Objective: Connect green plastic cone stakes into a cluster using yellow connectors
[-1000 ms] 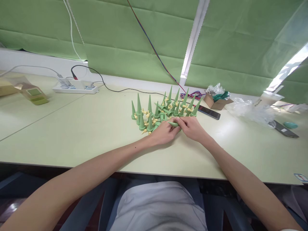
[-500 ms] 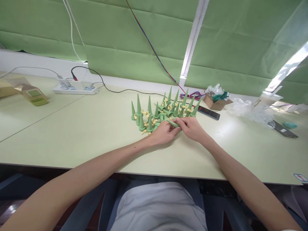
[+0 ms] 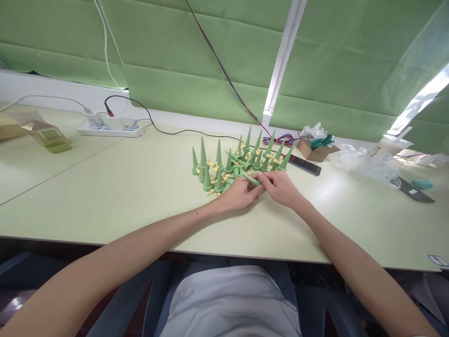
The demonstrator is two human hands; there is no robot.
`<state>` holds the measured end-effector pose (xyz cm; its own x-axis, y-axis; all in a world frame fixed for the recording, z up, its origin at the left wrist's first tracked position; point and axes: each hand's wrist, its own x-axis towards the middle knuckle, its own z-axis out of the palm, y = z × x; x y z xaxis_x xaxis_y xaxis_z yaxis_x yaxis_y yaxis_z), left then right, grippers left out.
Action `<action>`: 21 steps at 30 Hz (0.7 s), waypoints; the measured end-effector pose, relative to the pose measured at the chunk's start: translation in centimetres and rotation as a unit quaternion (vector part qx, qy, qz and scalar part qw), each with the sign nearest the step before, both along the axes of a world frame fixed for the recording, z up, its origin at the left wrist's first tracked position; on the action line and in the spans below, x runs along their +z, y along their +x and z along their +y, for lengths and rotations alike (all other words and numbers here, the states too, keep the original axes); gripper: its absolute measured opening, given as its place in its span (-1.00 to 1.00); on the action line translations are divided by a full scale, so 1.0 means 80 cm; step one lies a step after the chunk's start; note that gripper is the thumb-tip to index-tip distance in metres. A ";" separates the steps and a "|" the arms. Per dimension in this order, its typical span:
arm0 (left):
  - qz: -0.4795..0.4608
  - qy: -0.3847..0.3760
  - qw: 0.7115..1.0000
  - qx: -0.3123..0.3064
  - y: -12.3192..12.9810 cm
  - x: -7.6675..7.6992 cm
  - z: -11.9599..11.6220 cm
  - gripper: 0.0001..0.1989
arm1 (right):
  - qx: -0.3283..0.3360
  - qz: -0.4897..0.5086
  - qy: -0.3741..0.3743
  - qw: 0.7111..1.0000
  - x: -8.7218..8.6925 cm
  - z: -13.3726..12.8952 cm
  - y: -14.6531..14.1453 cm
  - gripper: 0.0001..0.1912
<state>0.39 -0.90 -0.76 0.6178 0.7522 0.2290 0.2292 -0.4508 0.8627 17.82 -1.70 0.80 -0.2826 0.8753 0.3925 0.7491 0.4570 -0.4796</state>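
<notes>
My left hand (image 3: 239, 194) is closed around a green cone (image 3: 251, 179) that lies tilted, its tip pointing left. The fingers of my right hand (image 3: 279, 186) pinch the cone's wide end, and both hands touch there. Whatever sits between the fingertips at that end is hidden. Just beyond the hands stand several upright green cones (image 3: 203, 157) with small yellow pieces (image 3: 211, 164) among them. A few more cones lie on their sides in the middle of the group.
On the table (image 3: 140, 196) behind the cones lies a black phone (image 3: 304, 165), with a small cardboard box (image 3: 315, 152) beside it. Clear plastic wrap (image 3: 365, 161) and a dark device (image 3: 416, 190) are at right. A power strip (image 3: 110, 131) sits back left.
</notes>
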 end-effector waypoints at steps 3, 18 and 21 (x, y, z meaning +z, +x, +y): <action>-0.011 -0.011 1.000 -0.003 0.000 -0.002 0.001 -0.67 | 0.002 -0.002 -0.004 1.000 0.001 -0.001 0.000 -0.47; -0.020 0.036 0.999 0.007 0.001 -0.001 -0.001 -0.80 | 0.011 -0.008 -0.031 0.999 0.004 -0.005 -0.001 -0.48; -0.018 0.039 0.999 0.008 0.001 -0.003 0.000 -0.79 | 0.011 -0.004 -0.038 0.999 0.004 -0.005 -0.001 -0.47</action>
